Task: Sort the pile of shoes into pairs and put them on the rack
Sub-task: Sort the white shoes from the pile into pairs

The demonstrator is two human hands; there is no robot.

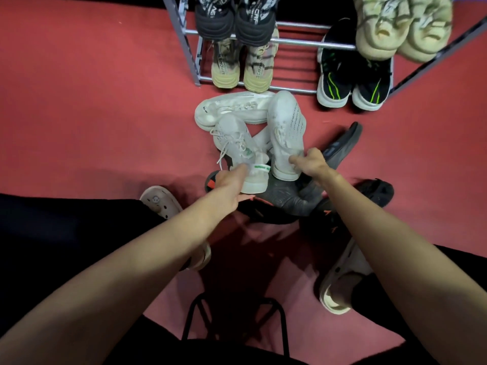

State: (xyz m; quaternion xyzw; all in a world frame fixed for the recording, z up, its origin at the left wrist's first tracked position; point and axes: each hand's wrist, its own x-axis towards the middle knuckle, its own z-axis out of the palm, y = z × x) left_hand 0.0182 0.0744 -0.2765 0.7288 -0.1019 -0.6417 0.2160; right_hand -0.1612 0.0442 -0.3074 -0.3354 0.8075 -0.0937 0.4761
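A pile of shoes lies on the red floor in front of a metal rack [297, 42]. My left hand [232, 181] grips the heel of a white sneaker with a green tab [237, 143]. My right hand [309, 162] holds the heel of a second white sneaker [286, 122] beside it. A third white sneaker [232, 108] lies on its side behind them. Under and around them lie black shoes with orange marks [279, 204] and a dark slide [342, 143]. The rack holds a black patterned pair [234, 19], a beige pair [241, 65], a black-and-green pair [353, 77] and a cream pair [400, 25].
My feet in pale clogs [342, 283] rest on the floor at either side, the left clog [159, 200] near my left forearm. A black stool frame [234, 320] stands below me. Red floor stretches open to the left and right of the pile.
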